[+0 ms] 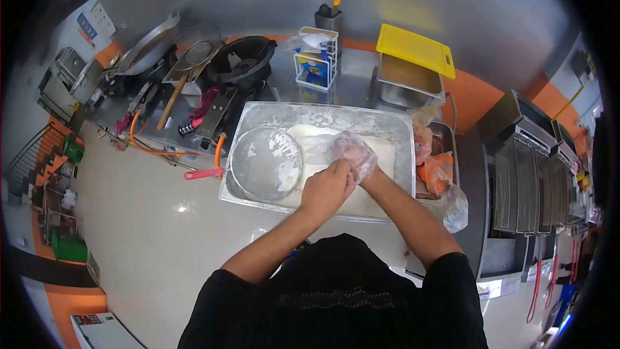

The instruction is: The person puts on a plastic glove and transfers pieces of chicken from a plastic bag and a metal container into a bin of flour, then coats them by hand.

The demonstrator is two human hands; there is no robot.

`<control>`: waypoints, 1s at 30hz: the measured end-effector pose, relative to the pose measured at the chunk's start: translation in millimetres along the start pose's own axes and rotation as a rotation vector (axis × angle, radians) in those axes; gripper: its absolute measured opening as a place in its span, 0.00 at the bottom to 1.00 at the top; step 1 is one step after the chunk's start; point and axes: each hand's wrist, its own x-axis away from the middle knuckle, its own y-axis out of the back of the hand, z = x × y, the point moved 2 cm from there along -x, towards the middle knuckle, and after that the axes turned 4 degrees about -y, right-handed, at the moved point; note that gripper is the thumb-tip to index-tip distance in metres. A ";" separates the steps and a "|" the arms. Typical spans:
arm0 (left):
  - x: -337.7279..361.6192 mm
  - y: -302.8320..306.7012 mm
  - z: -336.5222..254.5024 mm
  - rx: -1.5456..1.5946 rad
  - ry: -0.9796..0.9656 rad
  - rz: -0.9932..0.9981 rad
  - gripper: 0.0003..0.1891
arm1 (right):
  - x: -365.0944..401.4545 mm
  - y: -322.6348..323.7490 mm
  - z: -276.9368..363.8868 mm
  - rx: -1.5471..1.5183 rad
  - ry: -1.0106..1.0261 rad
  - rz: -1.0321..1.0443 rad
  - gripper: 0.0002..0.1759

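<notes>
A large metal tray (326, 115) holds white powder (365, 201). At its left side lies a round sieve (266, 163), dusted with powder, its red handle (203, 173) sticking out past the rim. Over the middle of the tray my right hand (354, 155) wears a clear plastic glove. My bare left hand (328, 187) touches it at the wrist, fingers closed on the glove's edge. The glove hides how the right fingers are set. Part of the clear plastic reaches left over the powder.
Behind the tray stand a white wire rack (316, 68), a black pot (242, 61) and a metal container (408, 84) with a yellow lid (415, 50). Plastic bags (439, 171) lie to the right, near fryer baskets (516, 184). An orange hose (158, 150) runs on the left.
</notes>
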 end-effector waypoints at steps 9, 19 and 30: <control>-2.4 2.7 -1.2 0.012 -0.030 -0.023 0.08 | -4.3 17.2 6.4 -0.588 -0.075 0.029 0.17; -10.6 3.6 -5.7 -0.027 -0.084 -0.073 0.08 | -7.2 -26.2 -30.5 -0.449 -0.224 -0.074 0.22; -4.1 -9.5 15.2 -0.040 0.011 -0.028 0.07 | -15.1 -25.9 -33.4 0.061 0.058 -0.023 0.27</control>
